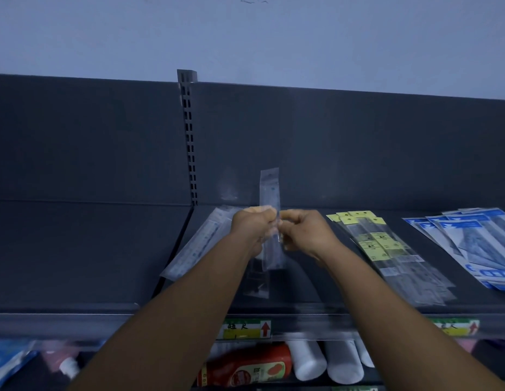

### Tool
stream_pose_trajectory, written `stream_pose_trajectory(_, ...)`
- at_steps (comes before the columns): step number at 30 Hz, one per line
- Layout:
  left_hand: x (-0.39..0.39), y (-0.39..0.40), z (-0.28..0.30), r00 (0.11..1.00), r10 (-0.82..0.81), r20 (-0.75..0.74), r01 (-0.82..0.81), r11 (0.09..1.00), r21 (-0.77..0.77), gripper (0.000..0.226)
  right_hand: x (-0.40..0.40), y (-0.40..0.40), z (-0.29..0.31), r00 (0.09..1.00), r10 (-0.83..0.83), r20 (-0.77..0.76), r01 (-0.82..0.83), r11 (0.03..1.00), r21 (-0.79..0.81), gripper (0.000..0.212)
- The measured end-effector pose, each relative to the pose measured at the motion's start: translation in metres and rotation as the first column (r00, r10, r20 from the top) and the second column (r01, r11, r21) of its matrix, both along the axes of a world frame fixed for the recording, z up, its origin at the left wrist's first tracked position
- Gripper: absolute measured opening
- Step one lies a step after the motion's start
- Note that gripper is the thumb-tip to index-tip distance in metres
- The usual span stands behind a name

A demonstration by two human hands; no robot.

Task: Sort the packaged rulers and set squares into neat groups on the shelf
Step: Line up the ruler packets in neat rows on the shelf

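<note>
I hold a clear packaged ruler (269, 190) upright above the dark shelf (76, 263), with my left hand (252, 225) and my right hand (305, 231) both pinching it near its middle. Below my hands a second clear pack (257, 280) lies on the shelf. A clear ruler pack (195, 246) lies slanted to the left of my left hand. To the right lies a fanned pile of rulers with yellow header cards (386, 249). Farther right is a pile of blue-and-white set square packs (471, 244).
The shelf's grey back panel (330, 150) and a slotted upright (189, 136) stand behind. Price labels (247, 328) sit on the front rail. On the lower shelf lie a red bottle (245, 365) and white cylinders (324, 359).
</note>
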State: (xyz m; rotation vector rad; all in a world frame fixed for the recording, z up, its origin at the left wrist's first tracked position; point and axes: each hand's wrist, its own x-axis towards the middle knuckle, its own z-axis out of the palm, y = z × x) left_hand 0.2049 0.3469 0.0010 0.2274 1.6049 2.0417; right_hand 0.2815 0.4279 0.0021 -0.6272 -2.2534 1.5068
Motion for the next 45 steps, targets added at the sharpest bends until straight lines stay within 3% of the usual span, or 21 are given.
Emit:
stream_pose_trajectory(2,-0.001,-0.002,0.001,1.000,0.016,0.011,-0.016,1.000,0.008,0.008,-0.001,-0.004,0.002,1.000,0.012,-0.017,-0.012,1.000,-0.008,0.011)
stream_pose_trajectory(6,-0.001,-0.012,0.005,1.000,0.017,0.002,-0.017,0.999,0.030,0.002,-0.007,-0.010,-0.001,0.999,-0.029,-0.027,0.029,1.000,0.009,0.022)
stream_pose_trajectory(9,-0.002,-0.023,0.006,1.000,0.007,-0.024,-0.007,1.000,-0.002,0.010,-0.011,-0.018,0.003,0.998,-0.046,-0.041,0.044,0.998,-0.045,0.021)
stream_pose_trajectory(13,-0.012,-0.042,0.013,0.980,-0.015,-0.197,-0.030,0.974,-0.225,0.010,-0.016,-0.032,0.011,0.995,-0.075,-0.072,0.061,0.981,-0.186,0.019)
stream_pose_trajectory(18,-0.026,-0.069,0.018,0.961,-0.048,-0.271,-0.062,0.922,-0.383,0.014,-0.025,-0.052,0.011,0.998,-0.042,-0.039,0.033,0.977,-0.211,0.016)
stream_pose_trajectory(20,-0.032,-0.077,0.015,0.947,-0.044,-0.317,-0.107,0.890,-0.443,0.011,-0.027,-0.054,0.006,0.999,-0.041,0.001,0.041,0.991,-0.128,0.010)
stream_pose_trajectory(23,-0.039,-0.085,0.007,0.912,-0.052,-0.406,-0.204,0.802,-0.561,0.019,-0.021,-0.051,0.003,0.974,-0.081,0.213,0.019,0.960,0.281,0.006)
stream_pose_trajectory(26,-0.039,-0.089,0.004,0.886,-0.078,-0.458,-0.244,0.761,-0.602,0.022,-0.009,-0.053,0.000,0.881,-0.118,0.459,-0.150,0.849,0.506,0.039)
stream_pose_trajectory(30,-0.039,-0.088,0.002,0.868,-0.141,-0.477,-0.239,0.722,-0.649,0.021,-0.005,-0.054,-0.011,0.829,-0.154,0.537,-0.204,0.811,0.549,0.039)
stream_pose_trajectory(33,-0.034,-0.084,0.002,0.833,-0.188,-0.520,-0.273,0.678,-0.682,0.005,-0.004,-0.052,-0.012,0.833,-0.211,0.512,-0.149,0.805,0.574,0.039)
stream_pose_trajectory(36,-0.030,-0.077,0.002,0.808,-0.242,-0.538,-0.294,0.624,-0.724,0.020,-0.007,-0.052,-0.011,0.801,-0.288,0.525,-0.081,0.817,0.570,0.044)
stream_pose_trajectory(40,-0.026,-0.073,0.000,0.771,-0.323,-0.549,-0.309,0.564,-0.766,0.018,-0.008,-0.050,-0.005,0.771,-0.310,0.556,-0.034,0.852,0.523,0.022)
stream_pose_trajectory(45,-0.023,-0.073,-0.005,0.670,-0.443,-0.596,-0.395,0.468,-0.791,0.019,-0.007,-0.049,0.002,0.761,-0.300,0.576,-0.022,0.874,0.485,0.023)
